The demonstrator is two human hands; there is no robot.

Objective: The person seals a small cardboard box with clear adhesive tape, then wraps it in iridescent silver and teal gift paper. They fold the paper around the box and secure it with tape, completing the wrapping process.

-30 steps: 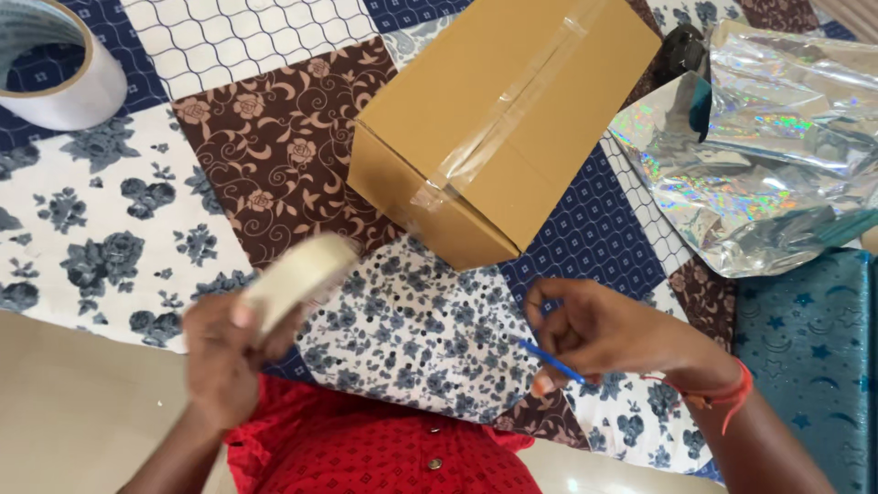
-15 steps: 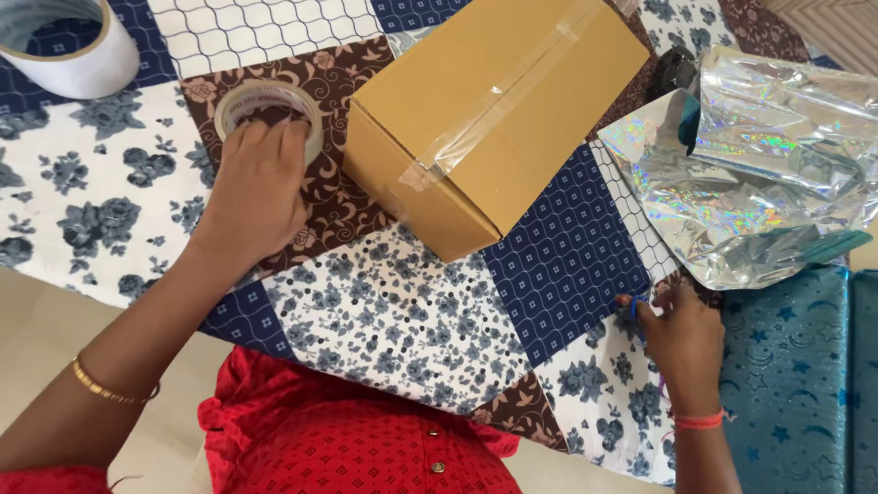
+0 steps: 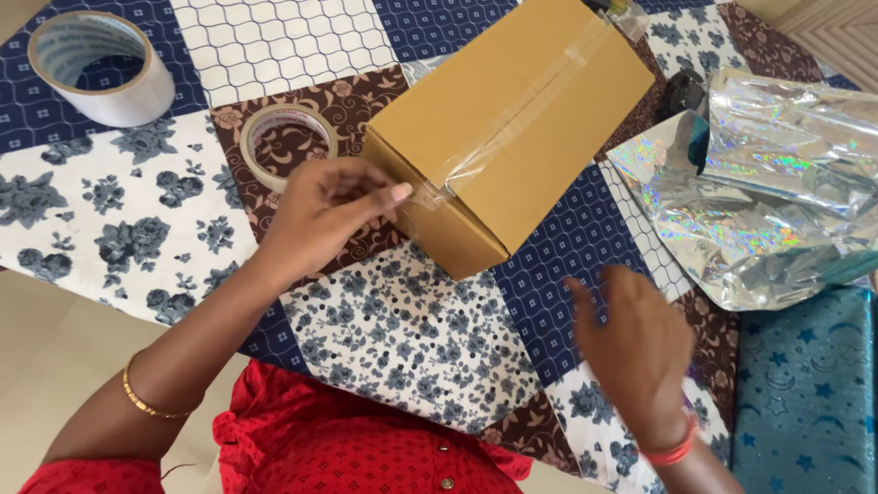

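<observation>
A brown cardboard box (image 3: 512, 119) lies at an angle on a patchwork quilt (image 3: 412, 329), with a strip of clear tape (image 3: 535, 101) running along its top. My left hand (image 3: 320, 215) is at the box's near left end. Its thumb touches the loose tape end (image 3: 422, 194) at that corner, and the fingers are loosely curled. A small roll of clear tape (image 3: 265, 121) lies flat on the quilt just behind this hand. My right hand (image 3: 636, 352) hovers blurred over the quilt in front of the box, fingers apart, with nothing visible in it.
A larger white tape roll (image 3: 137, 99) stands at the far left. Crumpled holographic silver foil (image 3: 768, 201) lies to the right of the box, with a small black object (image 3: 681, 91) behind it. Blue star-patterned wrapping paper (image 3: 805, 384) lies at the near right.
My left hand set the small tape roll down on the quilt and moved right to the box's taped corner. My right hand swung right, then back toward the middle; the blue item it held is gone from view.
</observation>
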